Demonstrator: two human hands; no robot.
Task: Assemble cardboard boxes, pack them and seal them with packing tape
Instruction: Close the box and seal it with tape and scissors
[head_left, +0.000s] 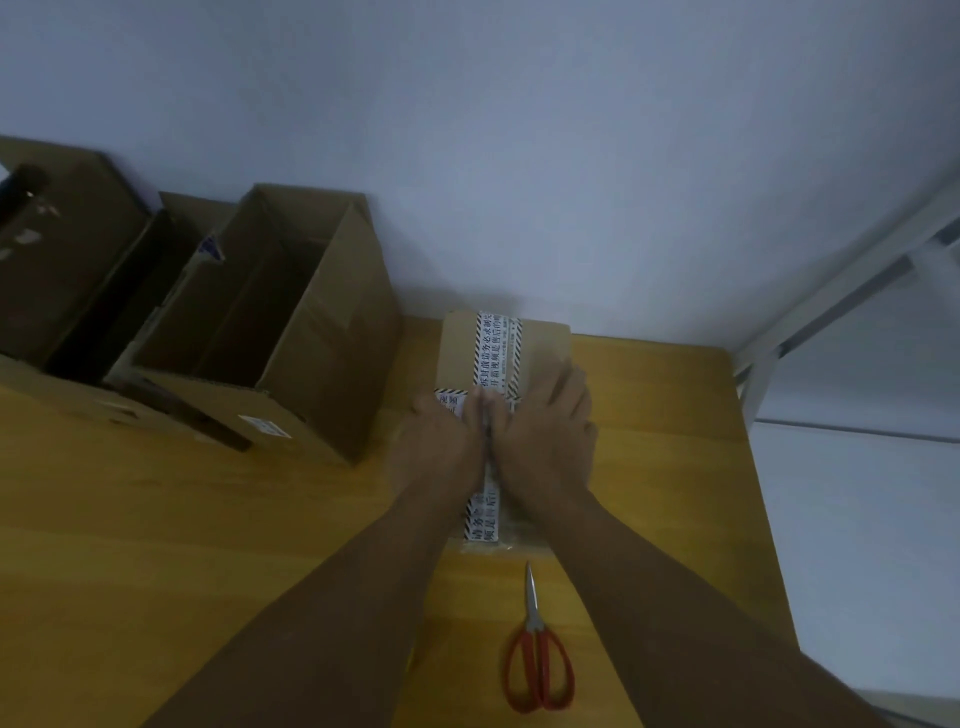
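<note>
A: What is at the left?
B: Two open cartons (322, 338) stand on the table (156, 519), against the wall.
A: Where is the box?
B: The box (457, 348) lies closed at mid-table, its far end near the wall. Printed tape (496, 348) runs lengthwise along its top.
A: Left hand?
B: The left hand (441, 441) lies flat on the box top, left of the tape line. Its fingers are straight, pressing down and gripping nothing.
A: Right hand?
B: The right hand (545, 436) lies flat just beside it, right of the tape line. Its fingers are straight and spread, reaching the box's right edge and gripping nothing.
A: Other items?
B: Red-handled scissors (534, 618) lie closed on the table between the forearms, tips toward the box. A metal frame (831, 312) stands at far right.
</note>
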